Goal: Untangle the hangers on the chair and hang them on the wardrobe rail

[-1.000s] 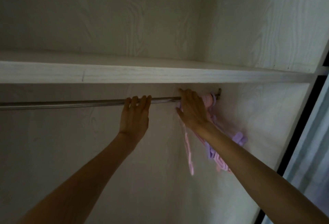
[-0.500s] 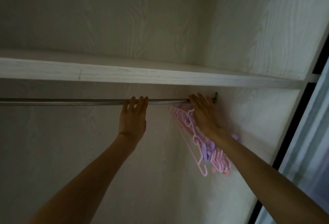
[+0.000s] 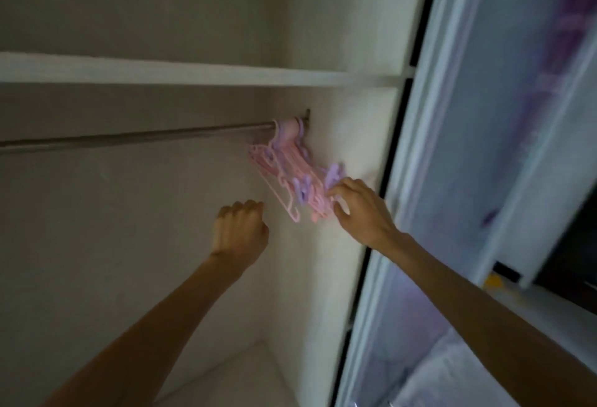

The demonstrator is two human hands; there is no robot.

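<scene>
Head view: right hand (fingers spread) touches hangers; left hand fisted, empty.

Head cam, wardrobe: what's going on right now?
A person is working inside a wardrobe. A bunch of pink and purple plastic hangers hangs at the right end of the metal rail, against the side wall, under the shelf. The right hand is open, fingertips at the bunch's lower ends. The left hand is loosely curled below the rail, holding nothing. The rest of the visible rail is bare.
</scene>
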